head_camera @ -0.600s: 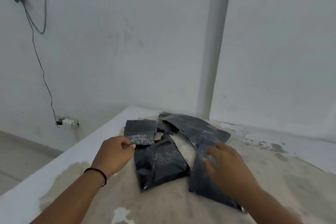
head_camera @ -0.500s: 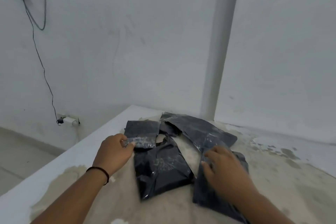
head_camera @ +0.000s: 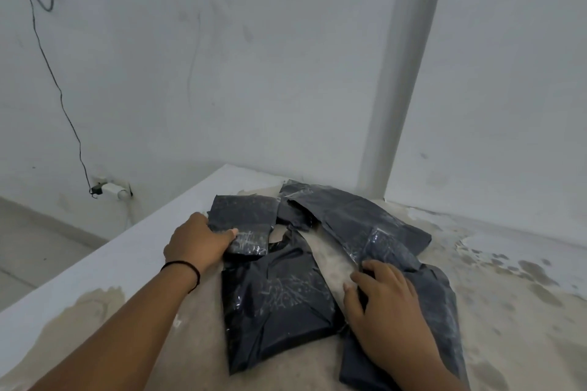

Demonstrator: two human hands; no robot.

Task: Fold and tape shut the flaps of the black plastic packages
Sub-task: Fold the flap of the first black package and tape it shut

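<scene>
Several black plastic packages lie in a loose heap on a worn, pale table (head_camera: 95, 301). My left hand (head_camera: 197, 240) grips the near edge of the small far-left package (head_camera: 244, 216), thumb on its taped flap. A bigger package (head_camera: 279, 301) lies in the middle. My right hand (head_camera: 387, 311) rests palm down, fingers spread, on the long package (head_camera: 441, 301) at the right. Another flat package (head_camera: 355, 216) sits at the back, with clear tape along its edge.
White walls and a white column (head_camera: 403, 73) close in behind the table. The table's left edge drops to a tiled floor (head_camera: 28, 244). A black cable (head_camera: 60, 98) hangs down the wall to a white plug (head_camera: 111, 189).
My left hand has closed further over the small package's near edge. My right hand has slid a little toward me along the right package. The view has tipped slightly down.
</scene>
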